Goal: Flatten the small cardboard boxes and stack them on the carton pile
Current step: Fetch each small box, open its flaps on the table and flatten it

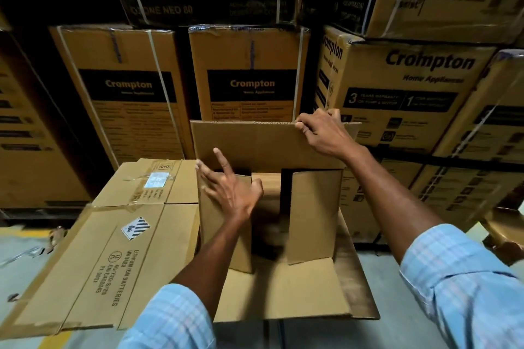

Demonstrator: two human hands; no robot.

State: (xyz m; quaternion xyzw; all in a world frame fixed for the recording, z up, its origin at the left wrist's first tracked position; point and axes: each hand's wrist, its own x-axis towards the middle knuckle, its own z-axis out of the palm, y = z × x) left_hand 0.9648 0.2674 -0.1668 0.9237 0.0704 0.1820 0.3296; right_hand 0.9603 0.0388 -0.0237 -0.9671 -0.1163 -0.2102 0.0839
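right hand point(323, 133) fingers pinch top edge of open box point(272, 144); left hand point(231, 188) fingers spread wide, apparently touching inner flap point(215, 218).

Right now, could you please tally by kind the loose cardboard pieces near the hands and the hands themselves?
Open small box being worked on: 1, the small box, its far flap pinched by the right hand.
Flattened cartons lying to its left: 1 clearly, the flattened carton; any beneath it are hidden.
Hands: 2, counting the left hand, open.
Total: 4
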